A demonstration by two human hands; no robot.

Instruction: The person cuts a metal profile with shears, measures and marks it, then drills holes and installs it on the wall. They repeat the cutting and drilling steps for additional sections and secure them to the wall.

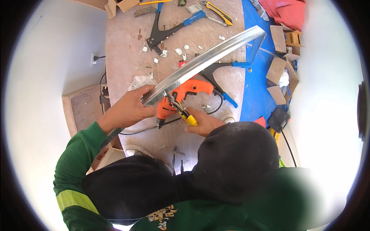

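Observation:
My left hand (129, 107) is closed round a bent length of shiny metal channel (208, 57), which runs up to the right and folds back at its far corner. In my right hand (206, 121) is a pair of tin snips (188, 116) with yellow on the handles. The jaws of the snips meet the channel's edge just right of my left fingers; how deep they bite I cannot tell. Beneath the channel, an orange power drill (194, 87) lies on the worn board (127, 50), its chuck pointing toward me.
One hand riveter (156, 36) with blue grips lies at the far side, another (217, 73) right of the drill. A yellow utility knife (220, 14) is near the top. Scraps litter the board. Open cardboard boxes (275, 73) stand on the right, by a blue surface (254, 96).

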